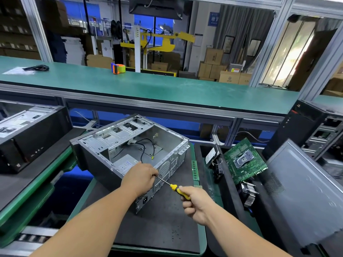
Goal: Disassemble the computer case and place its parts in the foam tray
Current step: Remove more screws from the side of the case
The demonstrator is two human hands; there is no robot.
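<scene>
Yellow-handled screwdriver (173, 188) in right hand (196, 204) grip, tip up-left into case (130, 151)

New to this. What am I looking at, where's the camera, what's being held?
There is one view, from a camera worn on the person's head, looking down at their bare hands; no robot is involved. The right hand grips a yellow-handled screwdriver. The left hand sits at the rear edge of the open computer case and steadies the screwdriver's shaft, whose tip points at the case's back panel. The case lies on a dark mat. To its right, a black foam tray already holds a green motherboard, a heatsink and other parts.
</scene>
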